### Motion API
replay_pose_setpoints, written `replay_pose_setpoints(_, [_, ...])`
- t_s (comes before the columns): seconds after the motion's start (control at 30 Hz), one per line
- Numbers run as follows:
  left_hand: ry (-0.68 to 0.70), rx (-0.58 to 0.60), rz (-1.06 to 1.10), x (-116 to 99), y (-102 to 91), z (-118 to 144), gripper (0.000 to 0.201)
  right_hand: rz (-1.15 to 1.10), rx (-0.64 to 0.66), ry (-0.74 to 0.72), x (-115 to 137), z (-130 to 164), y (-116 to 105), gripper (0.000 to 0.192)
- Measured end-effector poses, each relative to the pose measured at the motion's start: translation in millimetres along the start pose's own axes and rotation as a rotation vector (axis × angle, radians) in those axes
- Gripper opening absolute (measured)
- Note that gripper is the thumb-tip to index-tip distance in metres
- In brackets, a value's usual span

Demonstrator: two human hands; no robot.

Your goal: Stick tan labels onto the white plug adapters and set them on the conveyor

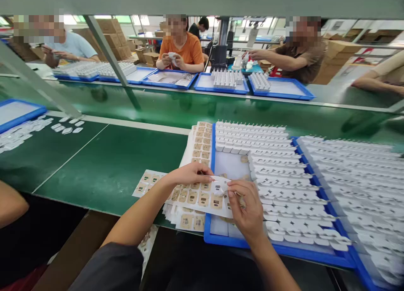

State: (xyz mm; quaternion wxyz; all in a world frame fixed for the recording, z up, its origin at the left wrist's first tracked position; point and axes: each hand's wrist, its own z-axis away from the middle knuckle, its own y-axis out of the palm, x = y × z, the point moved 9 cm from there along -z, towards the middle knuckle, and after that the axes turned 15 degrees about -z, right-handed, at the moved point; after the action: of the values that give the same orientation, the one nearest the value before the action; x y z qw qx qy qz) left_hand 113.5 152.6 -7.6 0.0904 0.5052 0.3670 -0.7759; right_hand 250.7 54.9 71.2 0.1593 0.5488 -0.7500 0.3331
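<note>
A: What are the hands doing?

B: The left hand [191,173] lies on the top label sheet [202,198], fingers curled, thumb and forefinger pinching the left end of a small white part [220,186]. The right hand [248,209] pinches the part's other end, its remaining fingers folded in.

A: Where is that part?

B: Just above the sheet, at the near left corner of the blue tray [221,236], held between both hands.

A: And the sheet?

B: It tops a fanned stack, half on the green table [110,165], half over the tray's edge. More sheets [200,146] lean along the tray's left side.

A: What is in the tray?

B: Rows of white parts [284,186] filling most of it, with a bare patch near the hands. A second tray [356,186] to the right is packed the same way.

A: Further out?

B: Loose white pieces [66,127] lie on the table to the left. Across the belt, other people sit at blue trays [221,83]; one in an orange shirt [181,47] holds something white in both hands.
</note>
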Motion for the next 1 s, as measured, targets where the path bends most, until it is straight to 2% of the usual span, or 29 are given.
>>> replay_pose_setpoints(0.1, [-0.001,-0.133,-0.223,2,-9.5,-2,0.038,-0.033,-0.044,-0.025,5,1,-3,0.02])
replay_pose_setpoints(0.17, [0.047,-0.287,-0.393,-6,-22.5,-2,0.039,-0.061,-0.042,-0.031,6,0,-1,0.018])
replay_pose_setpoints(0.23, [0.11,-0.444,-0.524,-23,-34.4,2,0.039,-0.114,-0.029,-0.03,8,-2,0,0.016])
replay_pose_setpoints(0.3, [0.195,-0.526,-0.615,-49,-34.2,7,0.035,-0.198,0.004,-0.028,18,-2,1,0.015])
replay_pose_setpoints(0.33, [0.262,-0.528,-0.663,-66,-26.7,9,0.033,-0.255,0.033,-0.026,25,1,1,0.014])
replay_pose_setpoints(0.4, [0.444,-0.479,-0.782,-103,3.5,11,0.029,-0.399,0.12,-0.024,46,9,4,0.014])
replay_pose_setpoints(0.5, [0.717,-0.333,-1.004,-144,73.4,7,0.035,-0.577,0.242,-0.041,80,30,2,0.013])
replay_pose_setpoints(0.6, [0.813,-0.297,-1.171,-154,132.2,-5,0.052,-0.579,0.231,-0.01,92,46,-13,0.013])
replay_pose_setpoints(0.67, [0.774,-0.338,-1.195,-151,153.6,-16,0.056,-0.533,0.197,0.055,88,53,-25,0.015])
replay_pose_setpoints(0.73, [0.717,-0.361,-1.177,-148,163.8,-23,0.049,-0.492,0.168,0.112,81,59,-36,0.018])
replay_pose_setpoints(0.8, [0.69,-0.346,-1.131,-148,164.7,-23,0.038,-0.478,0.142,0.139,77,62,-44,0.02])
replay_pose_setpoints(0.87, [0.675,-0.325,-1.016,-152,152.8,-17,0.031,-0.487,0.114,0.151,73,65,-51,0.022])
replay_pose_setpoints(0.93, [0.639,-0.329,-0.784,-155,126.4,-9,0.029,-0.511,0.083,0.178,65,67,-54,0.023])
replay_pose_setpoints(1.0, [0.515,-0.343,-0.465,-144,91.3,-4,0.032,-0.551,0.043,0.223,52,68,-55,0.023])
